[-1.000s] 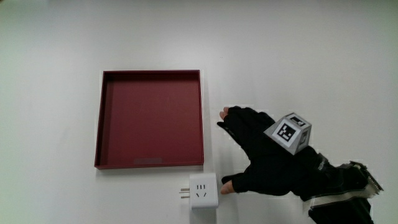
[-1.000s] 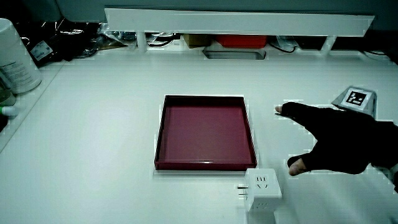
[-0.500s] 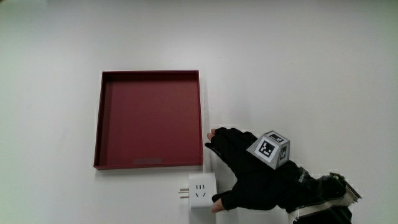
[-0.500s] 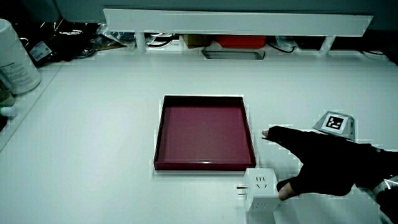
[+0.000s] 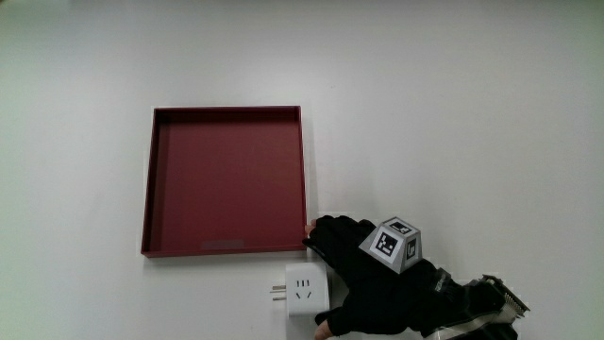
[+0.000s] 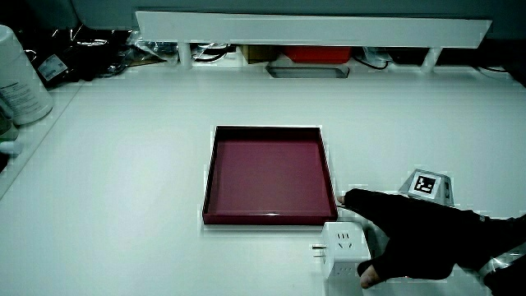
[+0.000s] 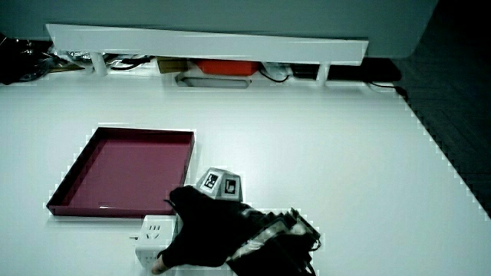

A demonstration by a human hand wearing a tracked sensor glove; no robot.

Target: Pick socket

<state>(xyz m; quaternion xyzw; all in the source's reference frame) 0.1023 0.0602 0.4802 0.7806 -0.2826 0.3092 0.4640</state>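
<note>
Socket (image 5: 305, 294) touching spread hand (image 5: 363, 283).

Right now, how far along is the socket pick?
Done: the hand has reached the socket, which sits on the table just nearer the person than the red tray. In hand: fingers spread around it, not clearly closed. Left: grip and lift.
</note>
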